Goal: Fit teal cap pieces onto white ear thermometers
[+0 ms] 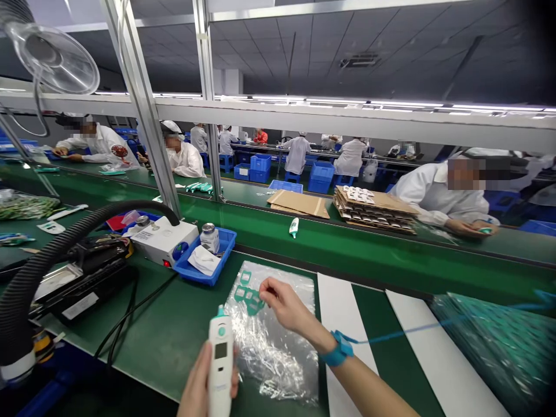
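Note:
My left hand [197,385] at the bottom of the view grips a white handheld thermometer [220,362] upright, with its small display and teal tip facing me. My right hand [284,304] hovers over a crumpled clear plastic bag [273,353], its thumb and fingers pinched together with nothing visible between them. Teal-green plastic pieces [248,295] lie on the bag just left of those fingertips. A blue wrist strap [337,348] circles my right wrist, and its thin blue cord [417,330] runs off to the right.
A blue tray [204,267] holds a jar and white cloth beside a white machine [164,240]. A black ribbed hose [39,284] curves over a black device on the left. White strips [343,330] lie on the green bench, and a teal-patterned sheet stack [490,347] sits right. Co-workers sit along a conveyor [391,266] beyond.

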Demonstrator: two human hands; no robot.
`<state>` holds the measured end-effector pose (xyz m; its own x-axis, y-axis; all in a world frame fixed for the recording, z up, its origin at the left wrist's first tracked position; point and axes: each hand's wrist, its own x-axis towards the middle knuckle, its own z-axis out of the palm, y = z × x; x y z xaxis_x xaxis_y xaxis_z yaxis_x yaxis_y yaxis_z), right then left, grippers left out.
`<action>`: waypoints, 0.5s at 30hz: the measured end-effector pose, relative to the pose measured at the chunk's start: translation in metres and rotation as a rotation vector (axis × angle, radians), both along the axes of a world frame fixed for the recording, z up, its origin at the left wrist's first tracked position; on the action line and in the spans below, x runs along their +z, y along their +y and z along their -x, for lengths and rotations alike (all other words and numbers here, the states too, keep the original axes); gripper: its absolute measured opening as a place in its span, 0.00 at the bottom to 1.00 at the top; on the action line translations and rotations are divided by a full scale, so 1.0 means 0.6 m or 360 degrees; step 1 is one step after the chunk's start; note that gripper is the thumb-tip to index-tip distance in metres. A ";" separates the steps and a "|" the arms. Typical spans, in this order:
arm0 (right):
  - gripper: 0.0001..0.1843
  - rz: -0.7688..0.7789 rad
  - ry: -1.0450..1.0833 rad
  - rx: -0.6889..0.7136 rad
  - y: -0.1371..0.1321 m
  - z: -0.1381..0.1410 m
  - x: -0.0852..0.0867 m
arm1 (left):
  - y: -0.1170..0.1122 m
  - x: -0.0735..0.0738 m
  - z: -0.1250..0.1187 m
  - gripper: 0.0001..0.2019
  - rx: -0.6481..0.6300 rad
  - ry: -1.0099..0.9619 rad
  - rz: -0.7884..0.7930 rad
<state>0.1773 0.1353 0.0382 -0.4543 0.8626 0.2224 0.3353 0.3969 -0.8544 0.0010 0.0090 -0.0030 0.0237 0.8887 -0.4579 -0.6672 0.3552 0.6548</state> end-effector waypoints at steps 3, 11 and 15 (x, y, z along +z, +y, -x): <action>0.08 -0.0065 -0.0039 0.0134 -0.066 -0.017 0.040 | 0.013 0.016 -0.060 0.26 -0.0127 0.0124 -0.0044; 0.09 -0.0133 -0.0325 0.0157 -0.118 -0.054 0.059 | 0.012 0.033 -0.109 0.23 -0.0296 0.0280 -0.0100; 0.09 -0.0149 -0.0381 0.0161 -0.121 -0.060 0.051 | 0.013 0.026 -0.115 0.25 -0.0327 0.0371 -0.0113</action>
<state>0.2133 0.0628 0.0690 -0.5861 0.7911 0.1750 0.4778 0.5120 -0.7138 0.0699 0.0166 0.0126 0.1078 0.9061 -0.4090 -0.4155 0.4148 0.8095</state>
